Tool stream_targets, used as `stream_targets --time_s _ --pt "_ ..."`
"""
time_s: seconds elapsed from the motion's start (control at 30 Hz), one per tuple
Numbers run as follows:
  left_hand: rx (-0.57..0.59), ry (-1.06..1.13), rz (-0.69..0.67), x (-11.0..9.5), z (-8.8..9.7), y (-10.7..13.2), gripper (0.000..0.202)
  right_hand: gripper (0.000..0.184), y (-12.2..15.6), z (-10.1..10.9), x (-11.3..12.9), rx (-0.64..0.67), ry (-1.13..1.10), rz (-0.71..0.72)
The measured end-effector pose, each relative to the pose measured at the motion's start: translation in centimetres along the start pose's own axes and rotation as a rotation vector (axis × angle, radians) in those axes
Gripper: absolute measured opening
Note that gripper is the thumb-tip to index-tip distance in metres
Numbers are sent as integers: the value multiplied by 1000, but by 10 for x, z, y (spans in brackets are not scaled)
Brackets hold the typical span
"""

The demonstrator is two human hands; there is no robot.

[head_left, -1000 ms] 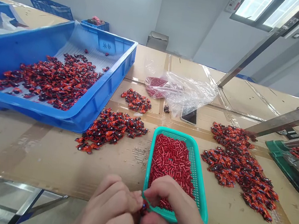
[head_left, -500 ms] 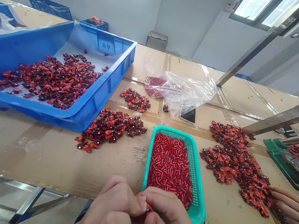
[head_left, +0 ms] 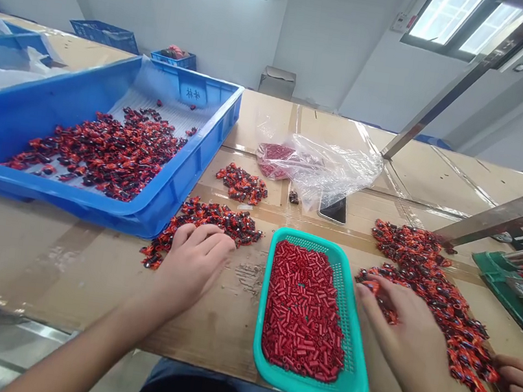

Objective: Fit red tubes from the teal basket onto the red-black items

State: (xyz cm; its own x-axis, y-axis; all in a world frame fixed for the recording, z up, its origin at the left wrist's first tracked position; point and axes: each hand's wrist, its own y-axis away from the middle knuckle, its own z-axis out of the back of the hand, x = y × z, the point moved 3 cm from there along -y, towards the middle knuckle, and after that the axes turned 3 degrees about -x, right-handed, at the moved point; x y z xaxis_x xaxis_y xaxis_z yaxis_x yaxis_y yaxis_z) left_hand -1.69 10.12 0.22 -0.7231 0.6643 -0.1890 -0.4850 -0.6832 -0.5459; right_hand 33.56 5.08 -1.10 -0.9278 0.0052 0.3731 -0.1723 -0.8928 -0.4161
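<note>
My left hand (head_left: 193,261) lies with its fingers curled down on the small pile of red-and-black parts (head_left: 211,222) left of the teal basket (head_left: 351,383); whether it grips one I cannot see. My right hand (head_left: 405,335) reaches into the near edge of the large pile of the same parts (head_left: 428,293) on the right, with a red part pinched at its fingertips. The teal basket sits between my hands and is filled with small red tubes (head_left: 303,310).
A large blue crate (head_left: 186,172) with many red-and-black parts stands at the left. A clear plastic bag (head_left: 325,163) with red tubes and a phone (head_left: 333,208) lie behind the basket. Another person's fingers (head_left: 521,385) rest at the right edge. A green tray (head_left: 512,292) stands far right.
My hands were pressed together over the table's near edge. They have parted, the left going out to the small pile and the right to the large pile. The view has tilted up slightly.
</note>
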Motion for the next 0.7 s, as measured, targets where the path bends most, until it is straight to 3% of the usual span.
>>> stream_targets --time_s 0.1,0.2,0.33,0.4,0.5,0.57,0.7 --pt "65 -16 -27 21 -20 -8 26 83 -11 -3 -49 -71 130 -17" --pt "93 15 -37 24 -34 -16 28 84 -10 -2 -57 -119 195 22" --pt "53 125 -17 16 -33 -19 24 52 7 0 -6 -90 125 208" --pt "22 217 -8 9 -25 -17 20 32 18 -7 31 37 39 357" --pt "-19 364 26 -4 -9 -9 16 22 31 -22 72 225 -51 535" --pt "-46 435 69 -11 -1 -4 15 20 34 -31 81 262 -63 569" --pt "-83 541 153 -22 5 7 9 25 34 -39 77 269 -57 552"
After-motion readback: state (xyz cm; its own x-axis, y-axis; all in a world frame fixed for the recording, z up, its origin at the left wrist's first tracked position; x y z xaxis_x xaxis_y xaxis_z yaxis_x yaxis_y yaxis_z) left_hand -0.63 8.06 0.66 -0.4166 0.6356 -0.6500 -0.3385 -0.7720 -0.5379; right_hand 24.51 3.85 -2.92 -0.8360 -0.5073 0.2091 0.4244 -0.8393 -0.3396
